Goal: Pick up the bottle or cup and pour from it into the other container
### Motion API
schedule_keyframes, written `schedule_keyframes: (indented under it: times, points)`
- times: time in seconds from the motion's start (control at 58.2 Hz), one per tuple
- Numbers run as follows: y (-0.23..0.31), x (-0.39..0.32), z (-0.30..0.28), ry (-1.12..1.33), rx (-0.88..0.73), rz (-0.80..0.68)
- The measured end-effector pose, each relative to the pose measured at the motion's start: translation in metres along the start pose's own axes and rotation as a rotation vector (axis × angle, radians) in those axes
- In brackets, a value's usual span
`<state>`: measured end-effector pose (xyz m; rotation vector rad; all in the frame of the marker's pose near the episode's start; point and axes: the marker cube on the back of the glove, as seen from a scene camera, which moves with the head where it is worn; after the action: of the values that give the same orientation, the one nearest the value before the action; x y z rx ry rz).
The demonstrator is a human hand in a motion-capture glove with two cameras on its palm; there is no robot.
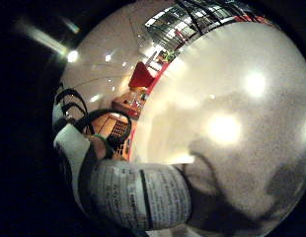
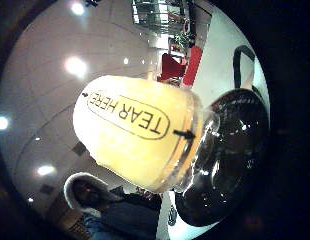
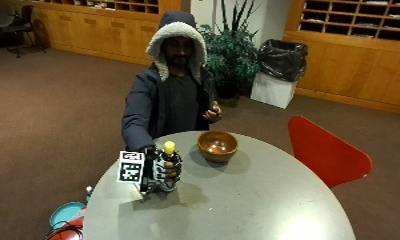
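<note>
Outside view: a person sits behind a round table (image 3: 253,200); the gloved right hand (image 3: 161,172) is raised a little above the near edge of the tabletop.
Fingers: curled around a bottle (image 3: 168,150); the grasp covers the body, and only the yellow cap and neck show above the hand.
Bottle position: in the right hand, upright, apparently lifted off the table, since a shadow lies beneath the hand.
Bottle axis: vertical, cap up; no tilt toward the receiving container is visible.
Cap: the thumb-side palm view shows the yellow top (image 2: 135,145) carrying a "TEAR HERE" band; it appears sealed, although this cannot be confirmed.
Label: the little-finger-side palm view shows the printed label (image 1: 143,195) on the lower part of the bottle, close to the palm, with the tabletop beyond it.
Receiving container: 1 wooden bowl (image 3: 217,145) stands on the table, near the far edge in front of the person.
Key relation: the bowl lies near the bottle on the thumb side of the hand, apart from it; the thumb-side palm view shows the bowl (image 2: 230,160) just beyond the cap.
Other hand: bare, held at the person's chest, away from the table.
Step in hand, judged: lift done, carry and tilt toward the bowl not yet begun.
</note>
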<state>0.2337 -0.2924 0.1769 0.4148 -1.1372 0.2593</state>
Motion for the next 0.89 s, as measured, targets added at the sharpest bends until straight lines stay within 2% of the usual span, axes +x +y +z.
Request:
schedule_keyframes:
  times: [0.069, 0.138, 0.223, 0.327, 0.395, 0.447, 0.516, 0.55, 0.619, 0.653, 0.773, 0.859, 0.894]
  points:
    - [0.004, -0.009, -0.003, -0.01, -0.005, -0.043]
    - [0.002, -0.022, -0.005, -0.022, 0.021, -0.187]
    - [0.001, -0.053, -0.01, -0.019, 0.006, -0.076]
    - [0.0, -0.074, -0.014, -0.012, 0.016, -0.166]
    - [0.005, -0.093, -0.016, -0.012, 0.012, -0.093]
    - [0.007, -0.104, -0.016, 0.001, 0.041, -0.136]
    - [0.01, -0.118, -0.017, 0.069, 0.022, -0.223]
    - [0.012, -0.124, -0.018, 0.114, 0.006, -0.22]
    - [0.007, -0.139, -0.014, 0.173, 0.077, -0.175]
    - [0.009, -0.144, -0.012, 0.201, 0.082, -0.213]
    - [0.036, -0.168, -0.011, 0.35, -0.056, -0.278]
    - [0.042, -0.187, -0.001, 0.485, -0.034, -0.38]
    - [0.045, -0.197, 0.006, 0.538, 0.005, -0.3]
